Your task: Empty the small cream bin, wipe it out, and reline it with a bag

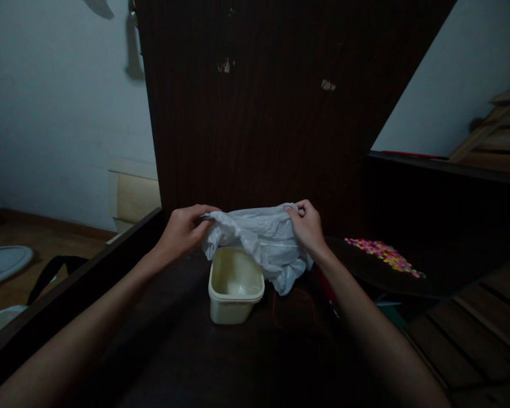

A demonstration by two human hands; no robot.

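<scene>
A crumpled white plastic bag (pixel 276 241) is stretched between my two hands, its lower part hanging in loose folds. My left hand (pixel 187 229) pinches its upper left corner. At the upper right edge, my right hand (pixel 306 226) grips it between thumb and fingers. Below and slightly left of the bag stands a cream plastic tub (pixel 233 314), upright and without a lid. The bag droops over the tub's far right rim and hides part of it. I cannot make out anything inside the tub.
The dark wooden surface (pixel 165 351) has a raised edge (pixel 89 286) on the left and a tall dark panel (pixel 255 130) behind. Several small colourful pieces (pixel 385 255) lie to the right. A red object (pixel 326 286) is partly hidden by my right forearm.
</scene>
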